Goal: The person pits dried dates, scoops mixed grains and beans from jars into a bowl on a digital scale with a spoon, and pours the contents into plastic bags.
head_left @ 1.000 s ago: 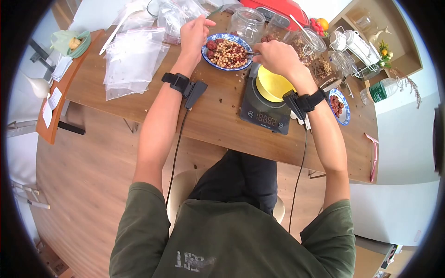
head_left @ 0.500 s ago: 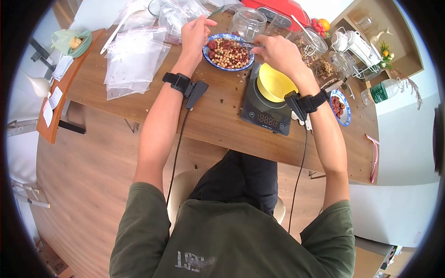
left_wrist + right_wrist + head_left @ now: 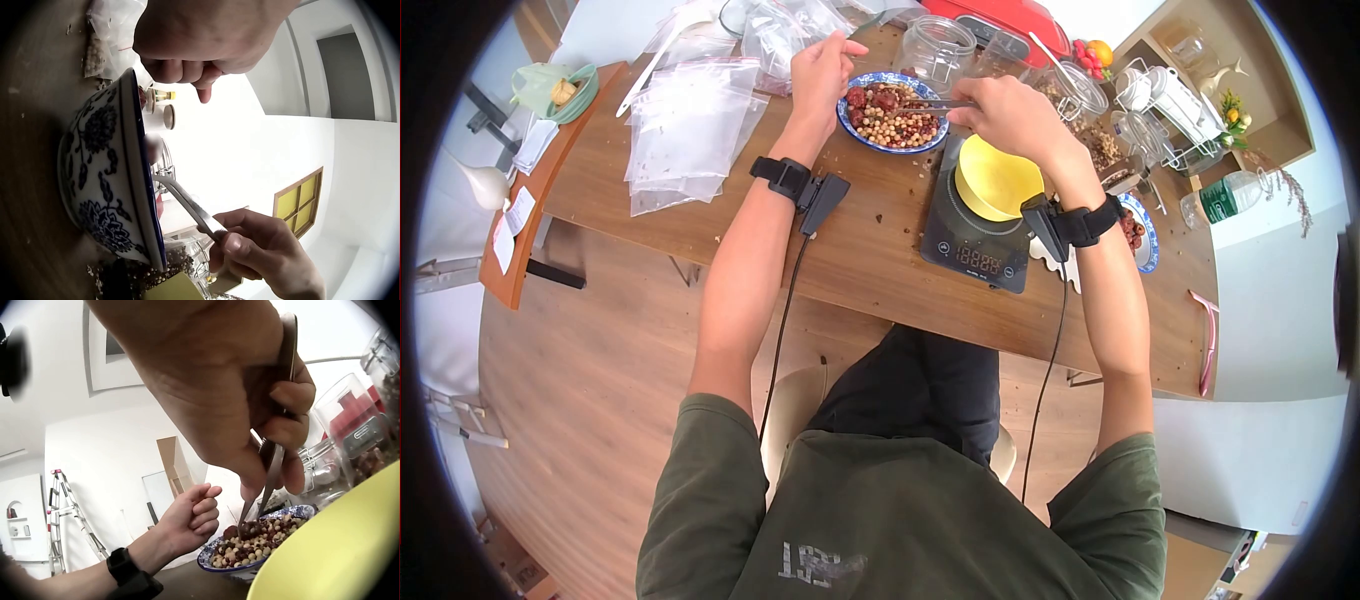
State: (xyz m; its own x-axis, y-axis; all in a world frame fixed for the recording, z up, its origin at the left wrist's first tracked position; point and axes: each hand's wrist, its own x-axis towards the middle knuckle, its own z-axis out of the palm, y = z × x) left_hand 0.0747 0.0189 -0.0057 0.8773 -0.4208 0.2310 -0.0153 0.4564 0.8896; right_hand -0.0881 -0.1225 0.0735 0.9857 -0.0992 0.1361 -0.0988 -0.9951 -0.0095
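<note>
My right hand holds metal tweezers over a blue-and-white bowl of mixed beans and dark red dried pieces. In the right wrist view, the tweezer tips straddle a dark red piece; whether they grip it I cannot tell. Beside the bowl's left rim, my left hand is raised with fingers loosely curled, holding nothing. A yellow bowl sits on a black scale, just below the right hand.
Plastic bags lie to the left. Glass jars, one open, stand behind the bowls near a red case. A second patterned bowl is partly behind the right forearm. A green-labelled bottle lies at the right.
The tweezers went from the bean bowl's right side to the upper part, by the dark red pieces. The right hand then shifted slightly right. My left hand is nearly unmoved.
</note>
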